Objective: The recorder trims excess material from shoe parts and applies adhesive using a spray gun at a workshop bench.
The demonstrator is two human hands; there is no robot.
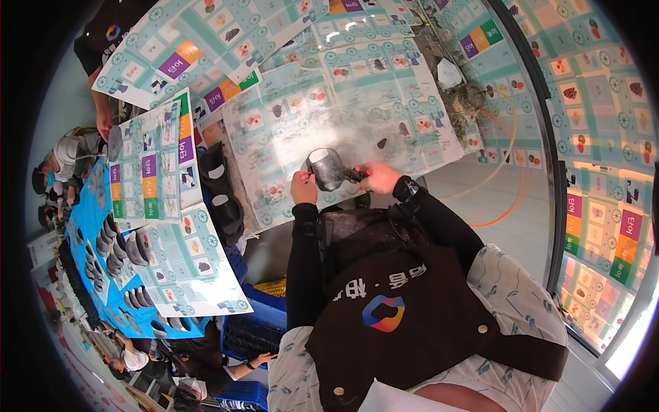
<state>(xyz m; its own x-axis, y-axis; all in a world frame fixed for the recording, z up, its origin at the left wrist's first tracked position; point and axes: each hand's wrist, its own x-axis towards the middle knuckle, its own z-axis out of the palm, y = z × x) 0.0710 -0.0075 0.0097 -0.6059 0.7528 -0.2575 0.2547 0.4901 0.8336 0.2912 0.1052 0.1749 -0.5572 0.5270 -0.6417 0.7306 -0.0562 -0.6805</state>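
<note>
Over the patterned worktable, near its front edge, I hold a dark grey slipper-shaped piece [331, 176] with a white patch at its far end. My left hand [303, 188] pinches its left side. My right hand [379, 178] is closed at its right side, around a small dark tool [356, 174] with a bit of red; its exact kind is too small to make out. A small dark scrap [382, 143] lies on the worktable [288, 137] beyond my right hand.
Similar dark pieces [226, 211] with white patches stand left of the worktable. Patterned boards [199, 268] bound the left side. Blue crates [264, 312] sit lower left. Orange hose [504, 218] curves at right. Co-workers [68, 147] stand around a blue table [141, 275] with many grey pieces.
</note>
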